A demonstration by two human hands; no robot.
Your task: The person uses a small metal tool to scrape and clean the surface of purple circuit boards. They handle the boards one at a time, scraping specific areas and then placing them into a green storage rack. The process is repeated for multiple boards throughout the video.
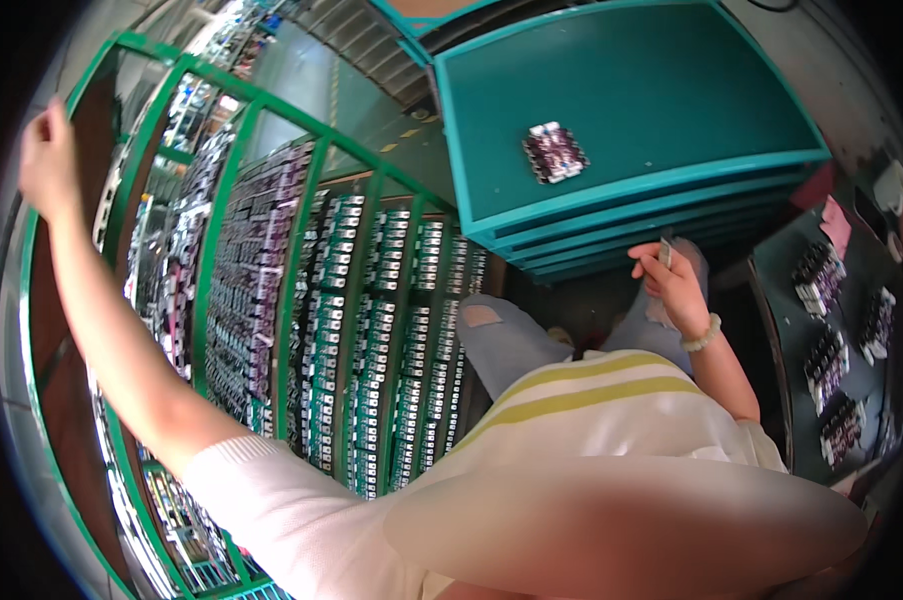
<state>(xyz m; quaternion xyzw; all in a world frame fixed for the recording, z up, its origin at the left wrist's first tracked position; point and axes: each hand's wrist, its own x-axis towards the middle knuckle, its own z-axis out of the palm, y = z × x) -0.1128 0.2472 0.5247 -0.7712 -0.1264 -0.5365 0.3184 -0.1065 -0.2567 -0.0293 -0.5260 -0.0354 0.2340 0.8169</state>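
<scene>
My left arm reaches out to the far left, where my left hand [49, 165] is closed at the outer rail of a tall green rack [239, 150]; its fingertips are partly hidden. Rows of small parts [261, 230], dark with white and purplish pieces, fill the rack's shelves. Over my lap, my right hand [674, 290] pinches a small flat grey piece [665, 252] between its fingers; its exact kind is too small to tell. Beyond that hand, a cluster of dark and white parts [556, 153] lies on the green top of a teal cabinet [651, 80].
To the right stands a dark table [786, 300] with several clusters of similar parts [819, 278] and a pink cloth or paper [835, 228]. The cabinet's front has stacked ledges [661, 205] close to my knees. The rack stands tight along my left side.
</scene>
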